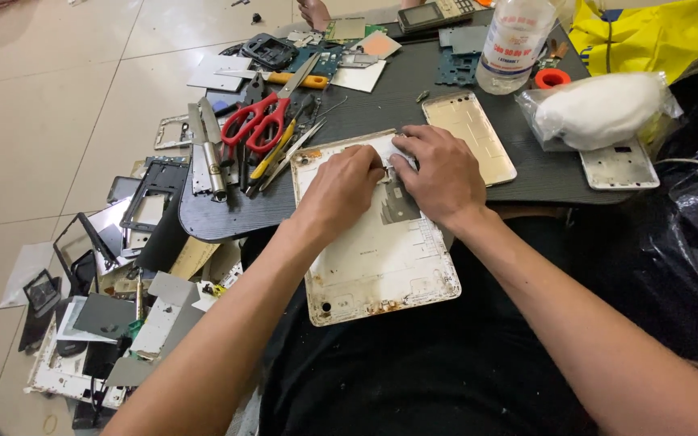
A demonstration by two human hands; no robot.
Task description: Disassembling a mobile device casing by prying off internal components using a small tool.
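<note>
- A white tablet back shell (381,250) is propped on the lap, with its far end leaning on the dark board (381,105).
- The shell's upper part is pressed by the left hand (341,190), fingers curled together against it.
- The right hand (438,173) is laid flat beside it, fingertips on the shell; nothing is seen clamped in it.
- A gold phone back (478,133) is seen just beside the right hand.
- Red-handled scissors (256,121) are lying to the left, among tools.
</note>
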